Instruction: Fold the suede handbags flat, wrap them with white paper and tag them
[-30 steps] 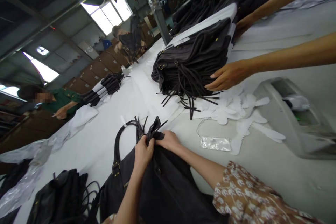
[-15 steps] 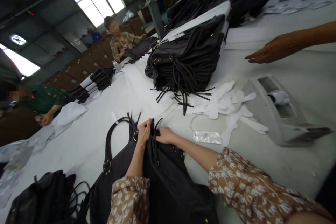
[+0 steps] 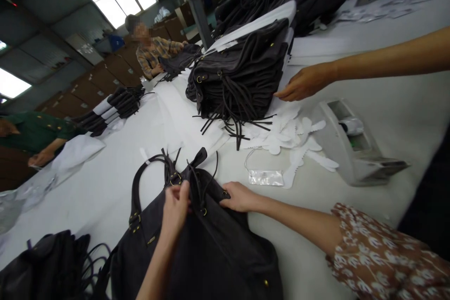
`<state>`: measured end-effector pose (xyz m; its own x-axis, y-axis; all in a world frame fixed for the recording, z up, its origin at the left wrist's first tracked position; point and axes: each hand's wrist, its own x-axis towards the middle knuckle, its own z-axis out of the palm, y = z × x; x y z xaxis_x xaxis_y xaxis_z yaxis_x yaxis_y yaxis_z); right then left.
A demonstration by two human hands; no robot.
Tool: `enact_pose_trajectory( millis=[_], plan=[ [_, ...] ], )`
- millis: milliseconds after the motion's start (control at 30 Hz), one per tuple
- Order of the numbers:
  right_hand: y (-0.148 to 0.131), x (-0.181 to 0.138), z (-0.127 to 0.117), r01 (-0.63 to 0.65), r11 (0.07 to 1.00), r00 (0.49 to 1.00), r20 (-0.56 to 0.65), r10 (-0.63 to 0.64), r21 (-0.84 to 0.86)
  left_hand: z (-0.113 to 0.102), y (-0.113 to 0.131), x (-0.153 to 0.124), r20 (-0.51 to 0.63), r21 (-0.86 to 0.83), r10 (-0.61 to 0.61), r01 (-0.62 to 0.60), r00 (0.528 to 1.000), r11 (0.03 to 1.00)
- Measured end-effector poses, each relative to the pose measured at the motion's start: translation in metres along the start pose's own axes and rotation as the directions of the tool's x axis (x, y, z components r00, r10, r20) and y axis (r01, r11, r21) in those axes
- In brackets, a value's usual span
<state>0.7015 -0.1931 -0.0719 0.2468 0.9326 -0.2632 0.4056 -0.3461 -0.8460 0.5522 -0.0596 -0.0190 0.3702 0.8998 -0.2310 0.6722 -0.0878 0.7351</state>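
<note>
A dark grey handbag (image 3: 225, 253) with brass-coloured rings lies before me, its top edge pointing away. My right hand (image 3: 239, 197) pinches the bag's upper right edge beside a small ring. Over the bag's upper middle is my left hand (image 3: 176, 206), its fingers curled; what they hold, if anything, is hidden. Thin dark ties (image 3: 202, 183) and a dark tab (image 3: 199, 157) stick up from the bag's mouth, beyond my left hand. The looped handle (image 3: 137, 192) rises on the bag's left side.
A co-worker's hand (image 3: 305, 83) reaches in from the right beside a stack of dark bags (image 3: 242, 70). White cut-out pieces (image 3: 291, 136), a clear packet (image 3: 265, 177) and a grey tape dispenser (image 3: 355, 145) lie on the table. More dark bags (image 3: 45, 262) are at lower left.
My hands have moved apart, off the ties and tab at the bag's top: the left down and leftward, the right to the bag's edge. The co-worker's hand has reached left towards the stack.
</note>
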Motion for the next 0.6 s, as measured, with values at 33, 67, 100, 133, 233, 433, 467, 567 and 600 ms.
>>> enact_pose_trajectory(
  millis=[33, 67, 100, 133, 233, 433, 467, 567, 600],
  plan=[
    [-0.004, 0.0, 0.003, 0.002, 0.999, 1.0, -0.023, -0.003, -0.033, 0.005, -0.01, -0.027, 0.148, -0.045, -0.136, 0.144, 0.98, 0.989],
    [-0.009, -0.002, 0.006, 0.01, 0.998, 0.999, -0.041, -0.013, -0.068, 0.012, -0.02, -0.053, 0.241, -0.067, -0.253, 0.276, 0.937, 0.959],
    [-0.014, -0.005, 0.008, 0.023, 0.994, 0.998, -0.05, -0.028, -0.105, 0.021, -0.028, -0.074, 0.304, -0.089, -0.294, 0.334, 0.906, 0.938],
    [-0.019, -0.008, 0.009, 0.04, 0.989, 0.998, -0.05, -0.048, -0.142, 0.03, -0.034, -0.091, 0.312, -0.142, -0.266, 0.322, 0.912, 0.936],
    [-0.024, -0.019, -0.006, 0.095, 0.962, 0.995, -0.014, -0.102, -0.255, 0.046, -0.04, -0.111, 0.21, -0.309, -0.063, 0.127, 0.976, 0.943],
    [0.011, -0.018, -0.083, -0.024, 0.893, 0.992, -0.12, -0.034, -0.45, 0.019, -0.032, -0.102, 0.093, -0.253, 0.001, 0.022, 0.996, 0.967],
    [0.016, -0.019, -0.091, -0.044, 0.882, 0.99, -0.141, -0.026, -0.468, 0.017, -0.031, -0.102, 0.087, -0.238, 0.01, 0.011, 0.996, 0.971],
    [0.024, -0.031, -0.096, -0.029, 0.86, 0.986, -0.159, -0.06, -0.509, 0.022, -0.025, -0.104, 0.1, -0.226, 0.056, -0.032, 0.993, 0.974],
    [0.023, -0.037, -0.093, 0.01, 0.863, 0.981, -0.164, -0.107, -0.505, 0.025, -0.023, -0.104, 0.106, -0.229, 0.068, -0.042, 0.992, 0.972]
  ],
)
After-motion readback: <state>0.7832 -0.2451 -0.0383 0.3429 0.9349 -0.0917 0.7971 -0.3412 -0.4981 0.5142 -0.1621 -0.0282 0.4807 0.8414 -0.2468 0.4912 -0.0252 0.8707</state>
